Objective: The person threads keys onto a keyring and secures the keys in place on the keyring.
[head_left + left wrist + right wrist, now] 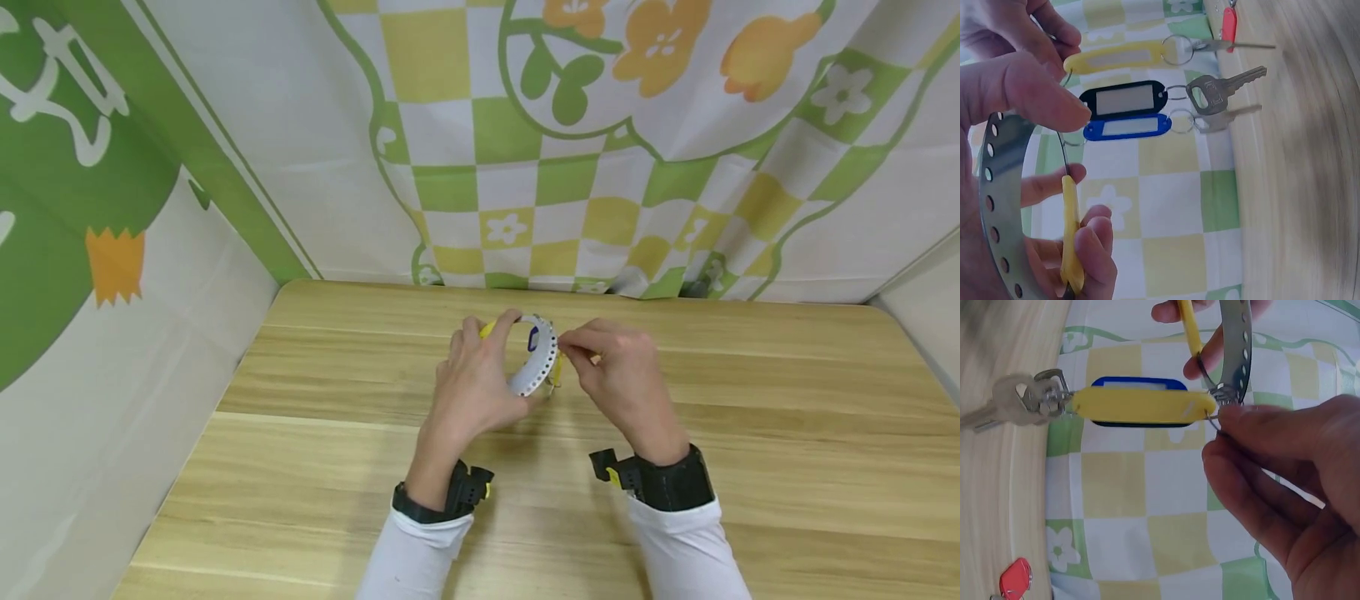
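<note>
My left hand (476, 375) grips a perforated metal band (542, 367), bent into a ring with a yellow handle (1071, 231). From a thin wire at the band hang a black key tag (1124, 100) and a blue key tag (1129, 127), each with a silver key. Beside them is a yellow key tag (1141, 405), also bearing a key (1016, 399). My right hand (618, 375) pinches the yellow tag's small wire ring (1212, 420) between thumb and forefinger, right at the band's edge.
A red key tag (1016, 578) lies on the wooden table (315, 467), hidden in the head view. Behind the table hangs a checked, flowered curtain (510, 192), and another printed cloth (67, 433) covers the left side.
</note>
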A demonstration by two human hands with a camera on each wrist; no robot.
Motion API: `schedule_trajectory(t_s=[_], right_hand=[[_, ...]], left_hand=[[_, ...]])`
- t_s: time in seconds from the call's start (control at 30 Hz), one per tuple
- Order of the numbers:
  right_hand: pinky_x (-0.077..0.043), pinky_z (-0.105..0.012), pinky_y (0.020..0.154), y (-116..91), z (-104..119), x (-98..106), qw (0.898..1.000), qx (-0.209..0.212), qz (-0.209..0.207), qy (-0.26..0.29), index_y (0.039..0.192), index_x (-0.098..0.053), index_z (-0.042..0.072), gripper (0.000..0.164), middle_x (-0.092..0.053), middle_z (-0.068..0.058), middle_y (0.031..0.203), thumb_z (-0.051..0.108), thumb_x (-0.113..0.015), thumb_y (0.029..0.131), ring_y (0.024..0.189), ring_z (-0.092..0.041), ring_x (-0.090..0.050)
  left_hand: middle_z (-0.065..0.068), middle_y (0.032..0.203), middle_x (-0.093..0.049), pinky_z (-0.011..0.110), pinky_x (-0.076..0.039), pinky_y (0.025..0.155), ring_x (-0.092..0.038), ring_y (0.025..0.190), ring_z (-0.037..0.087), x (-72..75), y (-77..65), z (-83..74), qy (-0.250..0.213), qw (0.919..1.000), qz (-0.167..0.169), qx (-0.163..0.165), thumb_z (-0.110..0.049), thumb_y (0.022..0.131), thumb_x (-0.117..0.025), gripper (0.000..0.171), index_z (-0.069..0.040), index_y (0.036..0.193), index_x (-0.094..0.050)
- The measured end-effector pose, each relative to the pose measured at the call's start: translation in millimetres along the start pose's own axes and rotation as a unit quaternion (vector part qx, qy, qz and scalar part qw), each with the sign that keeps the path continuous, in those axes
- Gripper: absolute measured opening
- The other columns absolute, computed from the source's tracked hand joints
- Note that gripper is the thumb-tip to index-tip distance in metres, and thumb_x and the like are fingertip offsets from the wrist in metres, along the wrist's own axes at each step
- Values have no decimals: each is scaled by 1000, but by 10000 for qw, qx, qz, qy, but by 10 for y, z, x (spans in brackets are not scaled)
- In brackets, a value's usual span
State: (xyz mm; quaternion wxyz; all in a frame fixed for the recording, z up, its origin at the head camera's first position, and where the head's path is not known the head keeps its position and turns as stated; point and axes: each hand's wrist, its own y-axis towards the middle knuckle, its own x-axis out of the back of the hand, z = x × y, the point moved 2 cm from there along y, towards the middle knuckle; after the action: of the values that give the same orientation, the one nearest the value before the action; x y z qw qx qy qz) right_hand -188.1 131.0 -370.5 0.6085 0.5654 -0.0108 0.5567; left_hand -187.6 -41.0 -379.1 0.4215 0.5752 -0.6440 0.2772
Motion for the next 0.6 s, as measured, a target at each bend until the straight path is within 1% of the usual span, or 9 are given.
schedule_trajectory(t_s=[0.1, 0.2, 0.4, 0.5, 0.6], right_hand=[[-44, -22, 59, -4, -4, -6, 9999, -132, 16, 108, 82, -71, 11, 9, -64, 3, 78, 5, -68, 77, 68, -6, -58], [-45, -21, 59, 0, 0, -23, 9990, -402, -63, 199, 85, -70, 10, 7, -64, 3, 78, 11, -67, 79, 66, -4, -57], [-45, -20, 58, 15, 16, -65, 9945, -908, -469, 207, 86, -70, 9, 11, -65, 0, 76, 18, -66, 81, 62, -6, -59], [-45, -21, 57, 11, 23, -77, 9930, -990, -610, 225, 85, -71, 9, 10, -66, 0, 76, 17, -65, 81, 61, -7, -59], [-46, -22, 57, 7, 24, -81, 9936, -916, -632, 202, 85, -71, 8, 10, -66, -2, 76, 15, -64, 82, 62, -7, -59]], left_hand=[[8, 116, -39, 35, -37, 59, -41, 92, 20, 8, 1, 11, -23, 10000, 6, -14, -42, 52, -79, 102, -32, 141, -32], [8, 116, -40, 36, -38, 60, -42, 93, 20, 10, 5, 16, -127, 9999, -25, 80, -42, 52, -78, 100, -31, 141, -33], [13, 120, -41, 42, -40, 64, -45, 102, 26, 10, 11, 11, -362, 9984, -146, 398, -41, 54, -76, 96, -32, 140, -34], [14, 120, -42, 44, -41, 64, -46, 103, 27, 10, 11, 2, -406, 9977, -157, 521, -41, 54, -74, 95, -33, 140, -34], [13, 119, -42, 44, -41, 63, -46, 102, 27, 8, 12, -10, -412, 9976, -137, 532, -41, 54, -74, 94, -33, 140, -34]])
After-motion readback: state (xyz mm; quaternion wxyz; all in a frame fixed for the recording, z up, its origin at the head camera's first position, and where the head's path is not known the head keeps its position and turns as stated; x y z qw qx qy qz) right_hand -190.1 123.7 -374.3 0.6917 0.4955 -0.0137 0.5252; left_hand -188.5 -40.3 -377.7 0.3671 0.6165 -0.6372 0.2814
